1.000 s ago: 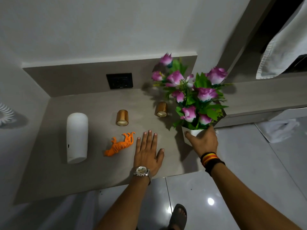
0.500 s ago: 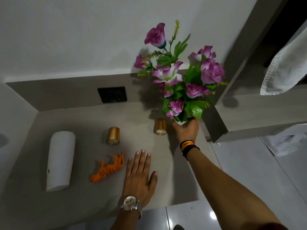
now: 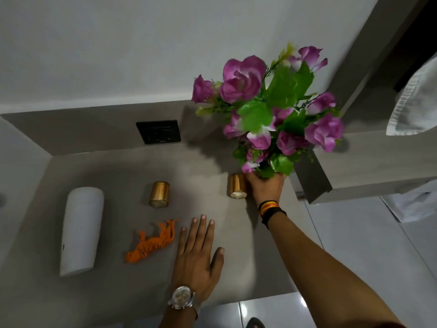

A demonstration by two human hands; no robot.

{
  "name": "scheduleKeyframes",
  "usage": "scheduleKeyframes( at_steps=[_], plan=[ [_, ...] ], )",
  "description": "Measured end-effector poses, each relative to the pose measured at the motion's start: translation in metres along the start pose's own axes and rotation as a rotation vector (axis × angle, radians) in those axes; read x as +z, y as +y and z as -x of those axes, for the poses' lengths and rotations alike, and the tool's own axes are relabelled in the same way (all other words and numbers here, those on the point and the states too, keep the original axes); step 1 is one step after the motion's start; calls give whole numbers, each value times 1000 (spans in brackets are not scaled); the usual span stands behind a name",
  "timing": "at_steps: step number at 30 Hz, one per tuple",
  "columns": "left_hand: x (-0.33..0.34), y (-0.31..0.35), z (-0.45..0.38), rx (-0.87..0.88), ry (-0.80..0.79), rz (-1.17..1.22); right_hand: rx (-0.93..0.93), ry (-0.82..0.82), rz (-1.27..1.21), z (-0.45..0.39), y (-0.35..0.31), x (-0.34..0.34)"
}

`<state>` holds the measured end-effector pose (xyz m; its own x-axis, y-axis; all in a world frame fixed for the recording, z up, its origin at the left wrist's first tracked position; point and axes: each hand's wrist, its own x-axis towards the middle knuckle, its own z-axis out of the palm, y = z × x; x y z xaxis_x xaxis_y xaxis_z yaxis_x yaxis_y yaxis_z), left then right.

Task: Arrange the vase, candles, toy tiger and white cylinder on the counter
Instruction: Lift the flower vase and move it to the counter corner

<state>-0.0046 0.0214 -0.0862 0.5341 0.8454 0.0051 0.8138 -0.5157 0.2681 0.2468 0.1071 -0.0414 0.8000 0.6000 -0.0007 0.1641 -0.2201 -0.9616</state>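
Two hands over one grey worktop [image 3: 236,256], listed from the near edge back.

Left hand [image 3: 197,254]: flat on the worktop, palm down, fingers spread, gripping nothing; silver wristwatch [image 3: 181,299] on the wrist.

Toy tiger [image 3: 152,242]: orange, lying on its side, just left of the left hand's fingers, seemingly not touching them.

White cylinder [image 3: 80,230]: lying on its side at the left, well apart from the tiger.

Left candle [image 3: 159,194]: gold holder, upright, behind the tiger.

Right candle [image 3: 237,186]: gold holder, upright, just beside the right hand.

Right hand [image 3: 266,187]: closed around the base of the vase [image 3: 253,167], near the back right of the worktop; coloured bands [image 3: 269,208] on the wrist. The vase body is almost wholly hidden by the hand and foliage; whether it rests on the worktop cannot be told.

Flowers [image 3: 272,110]: purple blooms and green leaves, rising from the vase, slightly blurred.

Black wall socket [image 3: 159,131]: set in the upstand behind the worktop.

White towel [image 3: 415,102]: hanging, far right.
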Motion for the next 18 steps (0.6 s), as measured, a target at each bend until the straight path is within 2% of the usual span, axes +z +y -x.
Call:
scheduleKeyframes(
  at_steps=[4, 8, 11, 15, 18],
  plan=[
    [-1, 1, -1, -3, -10, -3, 65, 151, 50, 45, 5, -11],
    [-1, 1, 1, -11, -16, -7, 35, 112, 140, 68, 3, -7],
    [0, 1, 1, -6, -10, 3, 84, 144, 84, 45, -4, -7],
    [2, 1, 0, -8, -3, -4, 83, 20, 135, 3, -3, -11],
    [3, 0, 0, -10, 0, -5, 47, 19, 198, -9, 0, -4]
  ],
)
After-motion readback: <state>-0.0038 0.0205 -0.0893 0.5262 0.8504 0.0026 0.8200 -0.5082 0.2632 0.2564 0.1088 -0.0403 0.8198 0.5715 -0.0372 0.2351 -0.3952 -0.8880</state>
